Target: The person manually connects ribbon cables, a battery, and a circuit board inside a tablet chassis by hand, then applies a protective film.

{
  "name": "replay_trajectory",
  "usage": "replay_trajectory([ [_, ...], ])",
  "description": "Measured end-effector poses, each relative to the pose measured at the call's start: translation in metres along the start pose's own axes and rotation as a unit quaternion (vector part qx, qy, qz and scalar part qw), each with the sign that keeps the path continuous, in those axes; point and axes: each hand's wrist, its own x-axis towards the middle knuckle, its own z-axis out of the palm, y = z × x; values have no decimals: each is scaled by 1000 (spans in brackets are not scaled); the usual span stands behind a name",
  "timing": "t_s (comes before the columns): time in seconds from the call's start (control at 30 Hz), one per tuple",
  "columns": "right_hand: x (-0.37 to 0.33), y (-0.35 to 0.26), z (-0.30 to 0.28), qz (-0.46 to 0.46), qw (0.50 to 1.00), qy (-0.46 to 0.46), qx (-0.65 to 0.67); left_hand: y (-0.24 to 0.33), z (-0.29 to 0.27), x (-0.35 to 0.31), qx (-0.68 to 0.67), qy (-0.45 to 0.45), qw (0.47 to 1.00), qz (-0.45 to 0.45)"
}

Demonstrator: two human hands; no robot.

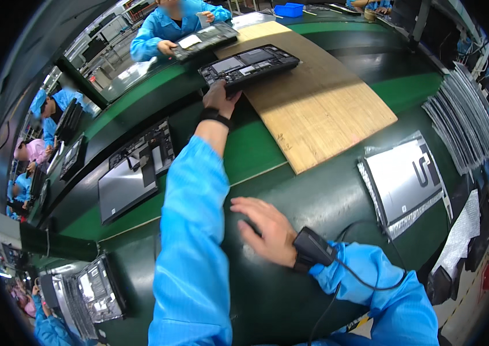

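My left hand [219,99], a black band at its wrist, reaches far across the bench. Its fingers grip the near left edge of an opened laptop base [250,64], whose circuit board and inner parts face up. The laptop base is over the far left part of a wooden board [319,98]; whether it touches the board I cannot tell. My right hand [267,230] hovers over or rests on the green bench, holding nothing, fingers apart. A dark strap with a cable is around that wrist.
Across the bench a co-worker holds another laptop base [205,41]. An opened laptop [132,179] lies left of my left arm. A silver panel [403,179] lies on wrapping at right, near a stack of grey sheets [466,118]. More laptop parts [91,294] stand lower left.
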Motion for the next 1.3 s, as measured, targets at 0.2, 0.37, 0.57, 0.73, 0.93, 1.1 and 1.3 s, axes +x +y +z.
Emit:
replay_trajectory([
  [0.2, -61, -84, -56, -63, 990, 118, 52, 203, -49, -268, -4, -41, 974, -223],
  [0.37, -122, -118, -96, 258, 939, 100, 204, 232, -52, -364, 127, -218, 940, -229],
  [0.57, -185, -133, -52, 506, 709, -179, 457, 151, 7, -399, 410, -405, 798, -178],
  [0.73, -182, -142, -85, 595, 643, -236, 420, 157, -3, -457, 545, -256, 782, 163],
  [0.93, -110, -106, -77, 108, 982, -70, -141, 209, -66, -576, 648, -114, 751, 50],
  [1.1, -96, -75, -55, 89, 984, -135, -79, 188, -69, -604, 641, 18, 763, 79],
  [1.3, -117, -85, -53, 181, 979, -91, -24, 179, -100, -561, 362, 29, 931, 43],
])
